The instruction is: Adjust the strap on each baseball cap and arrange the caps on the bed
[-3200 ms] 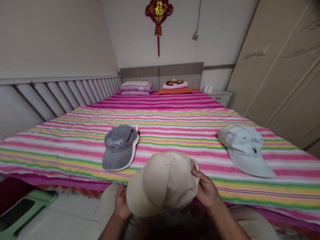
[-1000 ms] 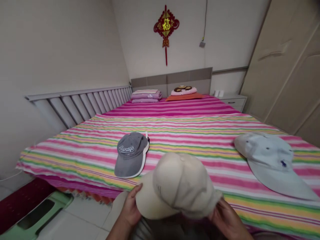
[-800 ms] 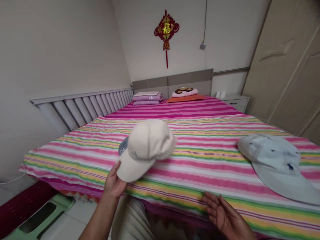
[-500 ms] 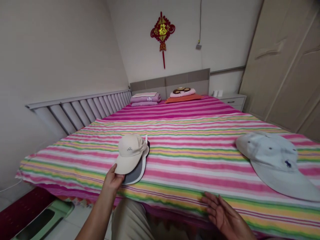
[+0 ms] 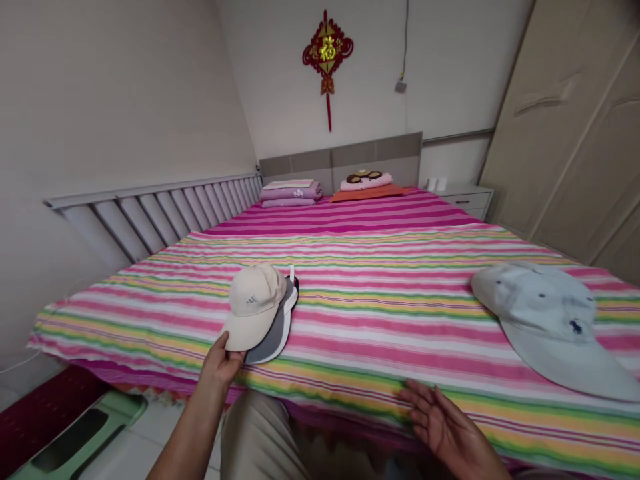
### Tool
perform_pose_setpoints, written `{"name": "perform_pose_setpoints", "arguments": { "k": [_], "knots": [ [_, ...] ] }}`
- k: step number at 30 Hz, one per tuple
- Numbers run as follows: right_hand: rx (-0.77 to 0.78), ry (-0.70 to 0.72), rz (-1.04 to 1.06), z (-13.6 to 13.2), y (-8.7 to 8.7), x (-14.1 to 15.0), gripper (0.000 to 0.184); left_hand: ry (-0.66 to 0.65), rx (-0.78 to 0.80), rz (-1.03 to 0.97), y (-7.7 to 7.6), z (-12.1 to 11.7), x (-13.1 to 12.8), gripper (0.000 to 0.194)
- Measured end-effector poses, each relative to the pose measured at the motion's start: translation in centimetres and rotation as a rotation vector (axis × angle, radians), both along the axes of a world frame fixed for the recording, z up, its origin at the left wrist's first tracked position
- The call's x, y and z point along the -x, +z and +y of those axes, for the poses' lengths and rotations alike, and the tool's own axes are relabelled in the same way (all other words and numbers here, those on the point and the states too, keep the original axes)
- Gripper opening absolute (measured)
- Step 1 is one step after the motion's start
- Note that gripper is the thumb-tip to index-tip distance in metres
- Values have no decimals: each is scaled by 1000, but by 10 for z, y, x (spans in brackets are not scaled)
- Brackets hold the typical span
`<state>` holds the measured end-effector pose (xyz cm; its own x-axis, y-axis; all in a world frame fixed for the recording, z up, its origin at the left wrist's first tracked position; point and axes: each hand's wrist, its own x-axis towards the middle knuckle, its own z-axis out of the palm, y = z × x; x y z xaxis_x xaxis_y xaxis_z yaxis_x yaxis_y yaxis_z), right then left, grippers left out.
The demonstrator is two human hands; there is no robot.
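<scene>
My left hand pinches the brim of a beige baseball cap, which has a small dark logo on its front. Partly under and to the right of it lies a grey cap with a white edge; most of its crown is hidden. My right hand is palm up at the bed's front edge, fingers spread, holding nothing. Off to its right, a pale blue baseball cap with a dark blue emblem rests on the striped sheet, its brim toward the lower right.
Folded purple bedding and a pink pillow on orange cloth lie by the headboard. A grey radiator lines the left wall. A green stool stands at lower left, a white nightstand at back right.
The beige cap in my left hand has shifted slightly left, showing more of the grey cap beneath. My right hand and the pale blue cap have hardly moved.
</scene>
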<state>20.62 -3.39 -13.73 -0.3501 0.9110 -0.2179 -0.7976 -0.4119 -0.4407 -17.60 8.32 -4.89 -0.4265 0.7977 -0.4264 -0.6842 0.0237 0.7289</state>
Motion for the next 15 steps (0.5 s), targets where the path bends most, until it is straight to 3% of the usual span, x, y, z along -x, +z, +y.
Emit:
{"name": "perform_pose_setpoints", "arguments": {
  "k": [5, 9, 15],
  "knots": [
    [4, 5, -8, -1, 0, -1, 27, -153, 130, 188, -2, -19, 9, 12],
    [10, 5, -16, -2, -3, -2, 26, -277, 239, 464, -10, -36, 17, 21],
    [6, 7, -32, -3, 0, -2, 27, -201, 159, 310, -26, -38, 21, 24]
  ]
}}
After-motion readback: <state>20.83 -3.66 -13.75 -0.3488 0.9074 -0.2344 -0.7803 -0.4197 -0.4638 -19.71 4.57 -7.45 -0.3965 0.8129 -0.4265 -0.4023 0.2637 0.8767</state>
